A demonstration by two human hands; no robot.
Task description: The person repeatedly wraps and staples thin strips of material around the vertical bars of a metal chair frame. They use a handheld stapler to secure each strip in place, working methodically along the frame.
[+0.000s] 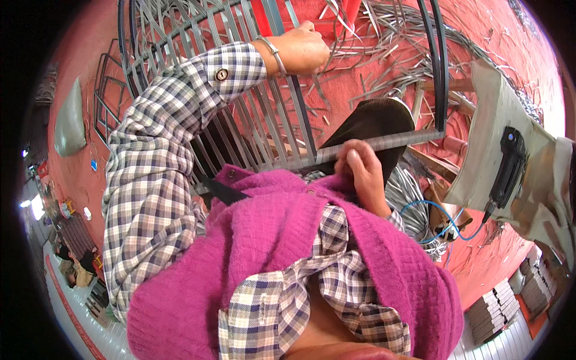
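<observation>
A dark metal frame [441, 78] lies across my lap. Its left part carries a row of grey flat strips [240, 120] woven side by side, and its near bar [390, 143] is wrapped in the same grey strip. My left hand [300, 49] is stretched far forward above the edge of the woven part. Its fingers are closed, and a grey strip [318, 89] shows just below it; the grip itself is mostly hidden. Close to my body, my right hand [363, 171] curls its fingers on the wrapped near bar, thumb uppermost.
Loose grey strips [402, 27] are heaped on the red floor, with a coil [408, 192] at my right. A red stool-like frame [342, 24] stands ahead. At right, a black handheld tool [507, 165] with a blue cord [444, 210] lies on a cloth-covered support [480, 132].
</observation>
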